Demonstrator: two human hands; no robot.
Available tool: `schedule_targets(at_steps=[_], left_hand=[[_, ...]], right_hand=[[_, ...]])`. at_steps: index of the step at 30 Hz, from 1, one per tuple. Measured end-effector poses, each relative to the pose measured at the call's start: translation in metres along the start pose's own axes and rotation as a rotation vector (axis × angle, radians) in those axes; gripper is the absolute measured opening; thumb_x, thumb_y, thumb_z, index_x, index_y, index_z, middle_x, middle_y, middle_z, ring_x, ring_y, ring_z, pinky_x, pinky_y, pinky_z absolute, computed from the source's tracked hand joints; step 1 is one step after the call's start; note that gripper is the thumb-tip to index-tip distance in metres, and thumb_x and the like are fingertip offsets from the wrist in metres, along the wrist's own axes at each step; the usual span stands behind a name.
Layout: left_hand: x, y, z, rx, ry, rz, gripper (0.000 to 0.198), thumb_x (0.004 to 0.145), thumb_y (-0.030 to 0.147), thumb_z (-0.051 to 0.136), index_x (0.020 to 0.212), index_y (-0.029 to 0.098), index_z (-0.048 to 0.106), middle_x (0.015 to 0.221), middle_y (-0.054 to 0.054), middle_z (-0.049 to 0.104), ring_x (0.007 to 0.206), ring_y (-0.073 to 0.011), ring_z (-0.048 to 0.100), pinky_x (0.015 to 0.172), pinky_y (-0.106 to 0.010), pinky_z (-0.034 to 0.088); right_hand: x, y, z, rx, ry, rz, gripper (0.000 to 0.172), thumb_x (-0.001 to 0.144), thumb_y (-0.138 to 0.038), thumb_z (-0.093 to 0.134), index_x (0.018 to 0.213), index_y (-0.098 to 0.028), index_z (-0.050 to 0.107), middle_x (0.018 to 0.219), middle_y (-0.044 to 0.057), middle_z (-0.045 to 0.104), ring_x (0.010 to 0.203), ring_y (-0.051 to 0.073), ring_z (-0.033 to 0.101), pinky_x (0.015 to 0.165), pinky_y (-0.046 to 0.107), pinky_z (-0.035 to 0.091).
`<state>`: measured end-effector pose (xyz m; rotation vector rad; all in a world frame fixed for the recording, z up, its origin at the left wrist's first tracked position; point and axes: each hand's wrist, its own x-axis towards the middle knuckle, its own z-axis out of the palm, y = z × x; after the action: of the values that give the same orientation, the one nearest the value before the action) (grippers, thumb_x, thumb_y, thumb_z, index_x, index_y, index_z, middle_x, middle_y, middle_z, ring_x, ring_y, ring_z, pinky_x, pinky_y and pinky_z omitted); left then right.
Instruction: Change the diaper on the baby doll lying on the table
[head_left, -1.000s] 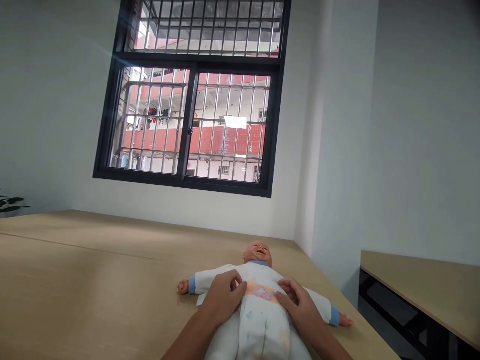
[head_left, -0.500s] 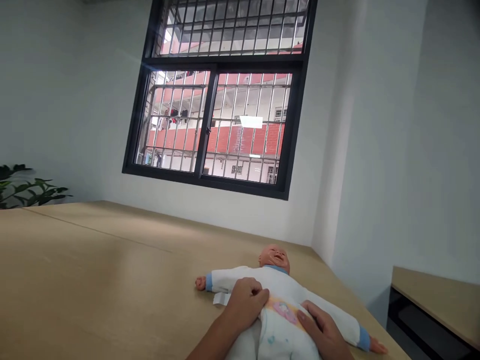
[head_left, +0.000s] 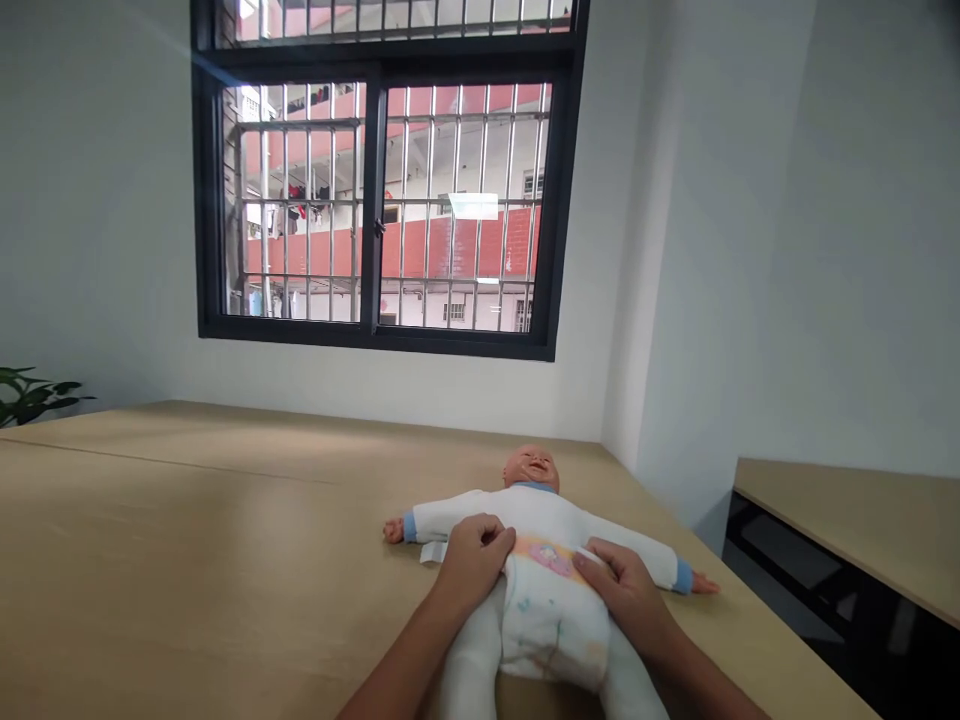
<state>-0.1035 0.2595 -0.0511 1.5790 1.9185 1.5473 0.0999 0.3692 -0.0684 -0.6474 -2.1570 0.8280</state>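
Note:
A baby doll [head_left: 529, 510] in a white suit with blue cuffs lies on its back, arms spread and head away from me. Over its hips sits a white diaper [head_left: 551, 620] with an orange and pink printed front band. My left hand [head_left: 476, 555] pinches the diaper's upper edge at the left side of the waist. At the opposite side, my right hand [head_left: 622, 585] has its thumb on the front band and its fingers curled around the edge. A white tab [head_left: 433, 553] sticks out on the table beside my left hand.
The doll lies on a wide light-wood table [head_left: 187, 560] near its right edge. Past a gap on the right stands another wooden surface [head_left: 847, 510] with a dark frame. A barred window [head_left: 375, 220] and a plant [head_left: 37, 395] are behind.
My view has tilted down and levelled, so more of the diaper and the doll's legs shows. Both hands keep their places at the diaper's waist.

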Motion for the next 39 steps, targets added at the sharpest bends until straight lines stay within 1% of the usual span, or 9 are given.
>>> schedule_targets(at_steps=[5, 11, 14, 18, 27, 32, 36, 38, 39], left_hand=[[-0.003, -0.001, -0.002, 0.012, 0.025, 0.031, 0.025, 0.078, 0.031, 0.049, 0.058, 0.016, 0.048, 0.061, 0.001, 0.048, 0.065, -0.0125, 0.046, 0.061, -0.024, 0.031], [-0.002, -0.002, -0.006, 0.101, 0.016, 0.081, 0.024, 0.080, 0.028, 0.048, 0.060, 0.015, 0.053, 0.062, 0.001, 0.051, 0.065, -0.0121, 0.046, 0.061, -0.023, 0.030], [-0.001, -0.003, -0.007, 0.137, 0.013, 0.088, 0.025, 0.080, 0.027, 0.049, 0.060, 0.015, 0.053, 0.061, 0.002, 0.051, 0.064, -0.0115, 0.045, 0.061, -0.023, 0.030], [-0.002, -0.003, -0.008, 0.136, 0.002, 0.108, 0.024, 0.081, 0.026, 0.050, 0.061, 0.014, 0.054, 0.062, 0.002, 0.051, 0.064, -0.0109, 0.045, 0.061, -0.023, 0.029], [-0.003, -0.002, -0.009, 0.121, -0.027, 0.121, 0.023, 0.082, 0.025, 0.050, 0.062, 0.014, 0.053, 0.061, 0.003, 0.050, 0.063, -0.0102, 0.042, 0.060, -0.023, 0.028], [-0.003, -0.003, -0.009, 0.130, -0.025, 0.148, 0.024, 0.083, 0.025, 0.049, 0.061, 0.014, 0.050, 0.060, 0.003, 0.050, 0.062, -0.0099, 0.041, 0.060, -0.023, 0.027], [-0.003, -0.001, -0.010, 0.176, -0.039, 0.139, 0.024, 0.083, 0.025, 0.048, 0.061, 0.015, 0.048, 0.061, 0.002, 0.051, 0.062, -0.0103, 0.042, 0.060, -0.023, 0.027], [-0.002, -0.001, -0.010, 0.223, -0.030, 0.111, 0.025, 0.083, 0.025, 0.049, 0.060, 0.015, 0.048, 0.061, 0.002, 0.053, 0.062, -0.0108, 0.043, 0.061, -0.024, 0.028], [-0.002, -0.001, -0.011, 0.251, -0.018, 0.096, 0.025, 0.083, 0.025, 0.049, 0.060, 0.016, 0.047, 0.062, 0.001, 0.053, 0.062, -0.0110, 0.043, 0.061, -0.024, 0.028]], right_hand=[[-0.001, -0.005, -0.001, -0.005, 0.014, -0.011, 0.045, 0.089, -0.052, 0.048, 0.063, -0.018, 0.034, 0.065, -0.003, 0.032, 0.065, 0.012, 0.033, 0.061, 0.026, 0.027], [-0.001, -0.008, -0.004, -0.038, 0.006, -0.045, 0.043, 0.089, -0.049, 0.049, 0.062, -0.018, 0.035, 0.063, -0.003, 0.032, 0.064, 0.011, 0.033, 0.059, 0.025, 0.026], [-0.001, -0.009, -0.006, -0.051, -0.004, -0.042, 0.042, 0.088, -0.049, 0.049, 0.062, -0.018, 0.038, 0.063, -0.003, 0.032, 0.063, 0.011, 0.033, 0.058, 0.025, 0.026], [-0.002, -0.013, -0.007, -0.047, -0.001, -0.040, 0.041, 0.087, -0.047, 0.050, 0.061, -0.019, 0.034, 0.062, -0.004, 0.028, 0.061, 0.010, 0.029, 0.056, 0.025, 0.023], [-0.002, -0.013, -0.009, -0.060, -0.023, -0.038, 0.042, 0.088, -0.047, 0.050, 0.063, -0.019, 0.031, 0.062, -0.004, 0.027, 0.060, 0.009, 0.027, 0.056, 0.026, 0.023], [-0.001, -0.014, -0.011, -0.099, -0.020, -0.056, 0.041, 0.088, -0.044, 0.051, 0.062, -0.019, 0.032, 0.062, -0.004, 0.027, 0.059, 0.009, 0.028, 0.056, 0.026, 0.023], [-0.002, -0.023, -0.013, -0.029, -0.014, -0.059, 0.044, 0.087, -0.044, 0.056, 0.061, -0.018, 0.032, 0.061, -0.004, 0.027, 0.060, 0.009, 0.027, 0.055, 0.025, 0.022], [-0.002, -0.031, -0.014, 0.067, -0.024, -0.038, 0.042, 0.084, -0.045, 0.061, 0.062, -0.017, 0.038, 0.061, -0.004, 0.031, 0.060, 0.008, 0.030, 0.055, 0.023, 0.023], [-0.002, -0.035, -0.016, 0.155, -0.043, -0.014, 0.040, 0.083, -0.046, 0.063, 0.065, -0.016, 0.044, 0.063, -0.004, 0.037, 0.061, 0.009, 0.033, 0.055, 0.023, 0.025]])
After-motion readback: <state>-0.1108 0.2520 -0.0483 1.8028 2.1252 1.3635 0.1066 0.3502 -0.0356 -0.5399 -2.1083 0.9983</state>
